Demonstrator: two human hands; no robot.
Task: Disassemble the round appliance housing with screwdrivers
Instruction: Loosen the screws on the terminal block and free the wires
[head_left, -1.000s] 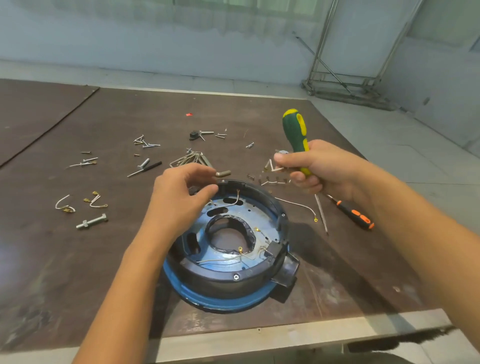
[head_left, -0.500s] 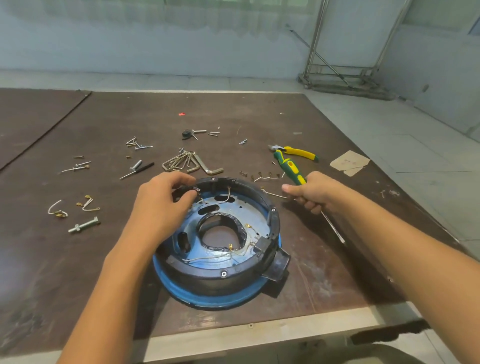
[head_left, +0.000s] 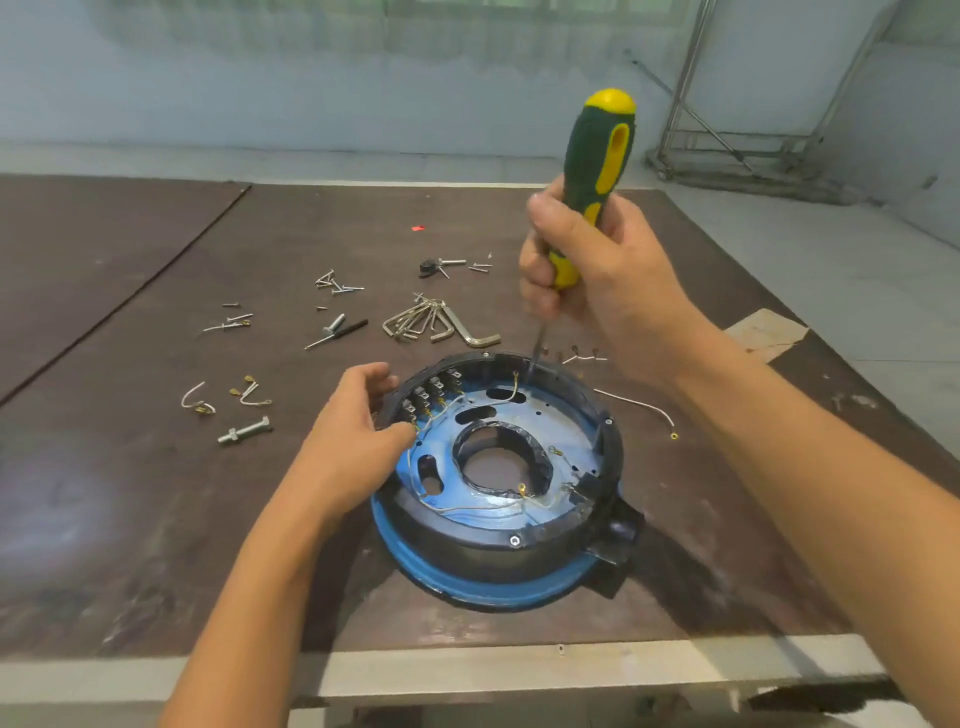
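Grips the green-and-yellow screwdriver (head_left: 597, 161) in the right hand (head_left: 608, 296), fingers wrapped round the handle, tool upright, shaft reaching down to the far inner rim of the round housing (head_left: 493, 556). Holds that housing with the left hand (head_left: 348, 447), fingers curled over the left rim, thumb inside by the wires. Works with the housing flat on the brown table (head_left: 130, 519), near its front edge, hex keys (head_left: 431, 322) and loose screws (head_left: 335, 283) lying beyond.

open tabletop (head_left: 104, 519) left-front of housing (head_left: 493, 551); screws (head_left: 337, 283), hex keys (head_left: 436, 325), bolt (head_left: 244, 430) clutter far-left; wires (head_left: 467, 506) crowd housing interior.
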